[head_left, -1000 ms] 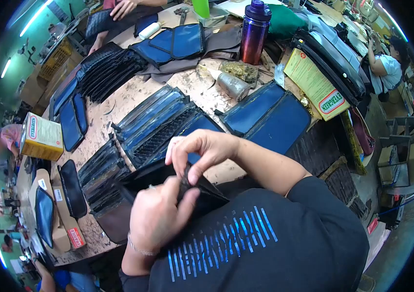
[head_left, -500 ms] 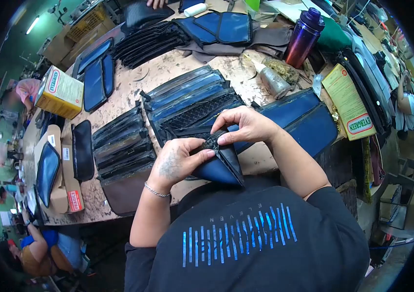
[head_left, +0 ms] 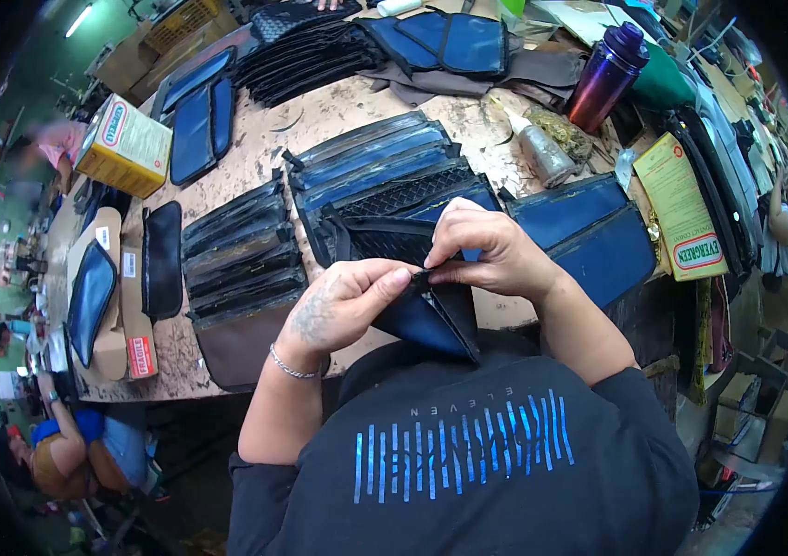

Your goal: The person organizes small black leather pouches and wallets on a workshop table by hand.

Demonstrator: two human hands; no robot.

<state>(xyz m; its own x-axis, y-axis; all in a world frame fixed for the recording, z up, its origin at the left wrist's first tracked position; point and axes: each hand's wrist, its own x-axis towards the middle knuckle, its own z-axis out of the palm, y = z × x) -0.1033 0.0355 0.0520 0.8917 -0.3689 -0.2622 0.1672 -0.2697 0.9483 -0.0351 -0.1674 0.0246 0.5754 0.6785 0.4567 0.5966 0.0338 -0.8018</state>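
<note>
1. Strewn with dark scraps and marks, a pale work surface filled the middle of a cluttered workshop, with cartons and a yellow crate beyond its far left side.
2. Close together above the near edge, just in front of the wearer's dark shirt, the left hand and the right hand were both clamped on a folded blue-and-black piece, thumbs and fingertips pinching its black upper edge almost tip to tip.
3. Its glossy blue side hung below the fingers and narrowed to a corner near the shirt.
4. A chain bracelet circled the left wrist.
5. Beyond the hands lay a set of blue and black strips; to its left were darker layered strips, with a brown panel nearer the wearer.
6. Right of the hands lay blue panels with black edging; past them stood a white-nozzled bottle and a purple-and-red flask.
7. One Evergreen can stood at the left, and another Evergreen can leaned at the right.
8. Far left, a leaf-shaped blue panel rested on cardboard bearing a "FRAGILE" label.
9. Another person was at the lower left.
</note>
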